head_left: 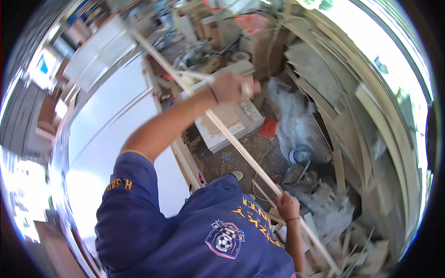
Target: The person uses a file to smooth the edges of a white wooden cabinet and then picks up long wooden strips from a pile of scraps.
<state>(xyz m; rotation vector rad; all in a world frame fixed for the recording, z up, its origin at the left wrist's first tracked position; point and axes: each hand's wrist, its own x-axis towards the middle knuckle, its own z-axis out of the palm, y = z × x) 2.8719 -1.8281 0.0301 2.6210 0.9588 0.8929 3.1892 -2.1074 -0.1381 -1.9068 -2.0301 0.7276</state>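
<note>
A long, narrow pale wooden strip slants from the upper left to the lower right across my front. My right hand is closed around its lower part. My left hand is raised above the upper part of the strip, with the forearm crossing over it. Motion smears this hand; its fingers look curled, and a pale shape at them is too blurred to name. Just left of that hand shows a short pale bar, and whether the hand holds it cannot be told.
Large white panels lie to my left. A dusty white block-like piece rests on the floor ahead. Clear plastic sheeting and a blue-rimmed round container are to the right, before stacked boards. Cluttered tools lie farther off.
</note>
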